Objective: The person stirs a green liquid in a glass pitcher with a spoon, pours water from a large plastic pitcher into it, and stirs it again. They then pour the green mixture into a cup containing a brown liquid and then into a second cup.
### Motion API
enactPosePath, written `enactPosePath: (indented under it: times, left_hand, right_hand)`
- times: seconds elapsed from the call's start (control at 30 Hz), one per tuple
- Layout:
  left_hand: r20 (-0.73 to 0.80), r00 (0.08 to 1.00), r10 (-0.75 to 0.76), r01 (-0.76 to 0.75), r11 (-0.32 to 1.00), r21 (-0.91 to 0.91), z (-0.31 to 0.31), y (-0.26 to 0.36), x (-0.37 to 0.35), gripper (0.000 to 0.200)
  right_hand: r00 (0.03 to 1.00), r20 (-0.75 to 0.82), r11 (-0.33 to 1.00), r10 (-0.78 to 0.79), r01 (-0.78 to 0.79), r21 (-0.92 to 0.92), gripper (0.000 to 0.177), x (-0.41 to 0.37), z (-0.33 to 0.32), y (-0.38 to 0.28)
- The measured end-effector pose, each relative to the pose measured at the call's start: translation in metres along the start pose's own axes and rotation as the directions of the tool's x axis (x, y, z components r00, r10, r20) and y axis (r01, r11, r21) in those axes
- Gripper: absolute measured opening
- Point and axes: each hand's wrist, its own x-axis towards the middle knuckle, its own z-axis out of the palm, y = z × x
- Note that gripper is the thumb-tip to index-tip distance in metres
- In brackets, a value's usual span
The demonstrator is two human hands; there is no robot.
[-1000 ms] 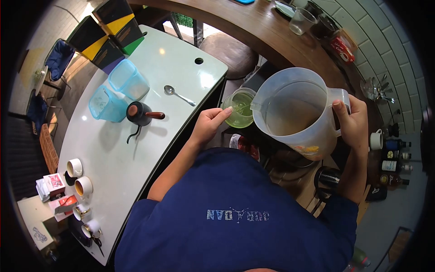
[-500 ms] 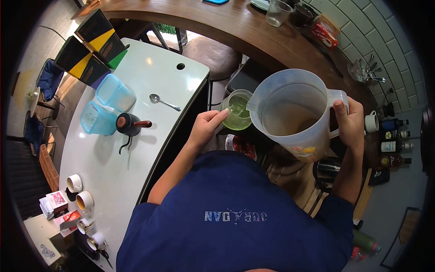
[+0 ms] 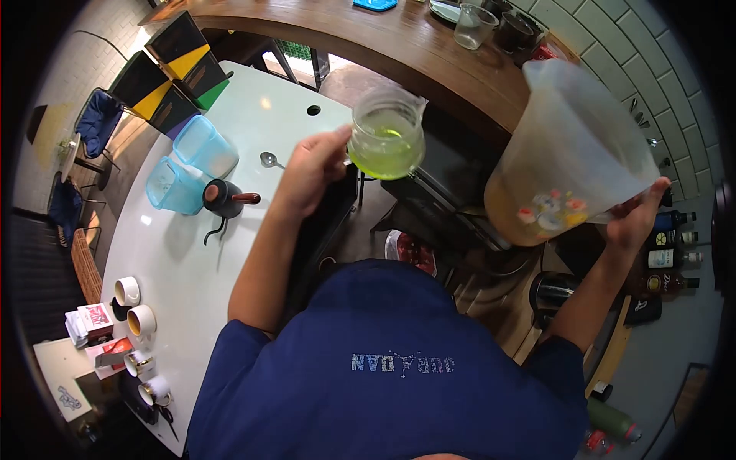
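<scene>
The left hand (image 3: 310, 172) is closed on the side of a glass jug (image 3: 387, 146) of green liquid, left of the large pitcher (image 3: 560, 146) and apart from it. The right hand (image 3: 638, 218) grips the pitcher, and the white surface (image 3: 199, 307) lies farther left of the pitcher.

We record the pitcher (image 3: 563, 157) as translucent whitish with a floral motif in pink, yellow and grey-blue, and the pot (image 3: 387, 134) as clear, its liquid (image 3: 383, 159) bright yellow-green. We identify the shirt (image 3: 383, 406) as navy with lettering (image 3: 402, 363) in white and light blue, the table (image 3: 184, 268) as glossy white, the tubs (image 3: 175, 186) as pale blue and the kettle (image 3: 221, 197) as black with a red-brown handle (image 3: 246, 198). We list the boxes (image 3: 175, 46) as black with yellow, green and purple blocks, the counter (image 3: 368, 40) as brown, and the tiles (image 3: 629, 42) as white in a brick pattern.
</scene>
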Motion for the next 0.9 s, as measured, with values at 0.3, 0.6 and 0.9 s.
enactPosePath:
  times: [0.3, 0.6, 0.9]
  left_hand:
    - [-0.075, 0.984, 0.163, -0.156, 0.984, 0.09, -0.016, 0.042, -0.002, 0.035]
    - [-0.185, 0.96, 0.211, -0.193, 0.975, 0.108, -0.027, 0.04, -0.031, 0.03]
    - [-0.266, 0.943, 0.198, -0.176, 0.979, 0.106, -0.014, 0.037, -0.05, 0.04]
  right_hand:
    - [0.996, 0.009, 0.983, -0.089, 0.086, 0.159, 0.052, 0.048, 0.014, -0.021]
    - [0.976, -0.123, 0.967, -0.18, 0.199, 0.161, 0.053, 0.079, 0.047, 0.025]
    - [0.962, -0.119, 0.963, -0.247, 0.257, 0.08, 0.054, 0.102, 0.063, 0.063]
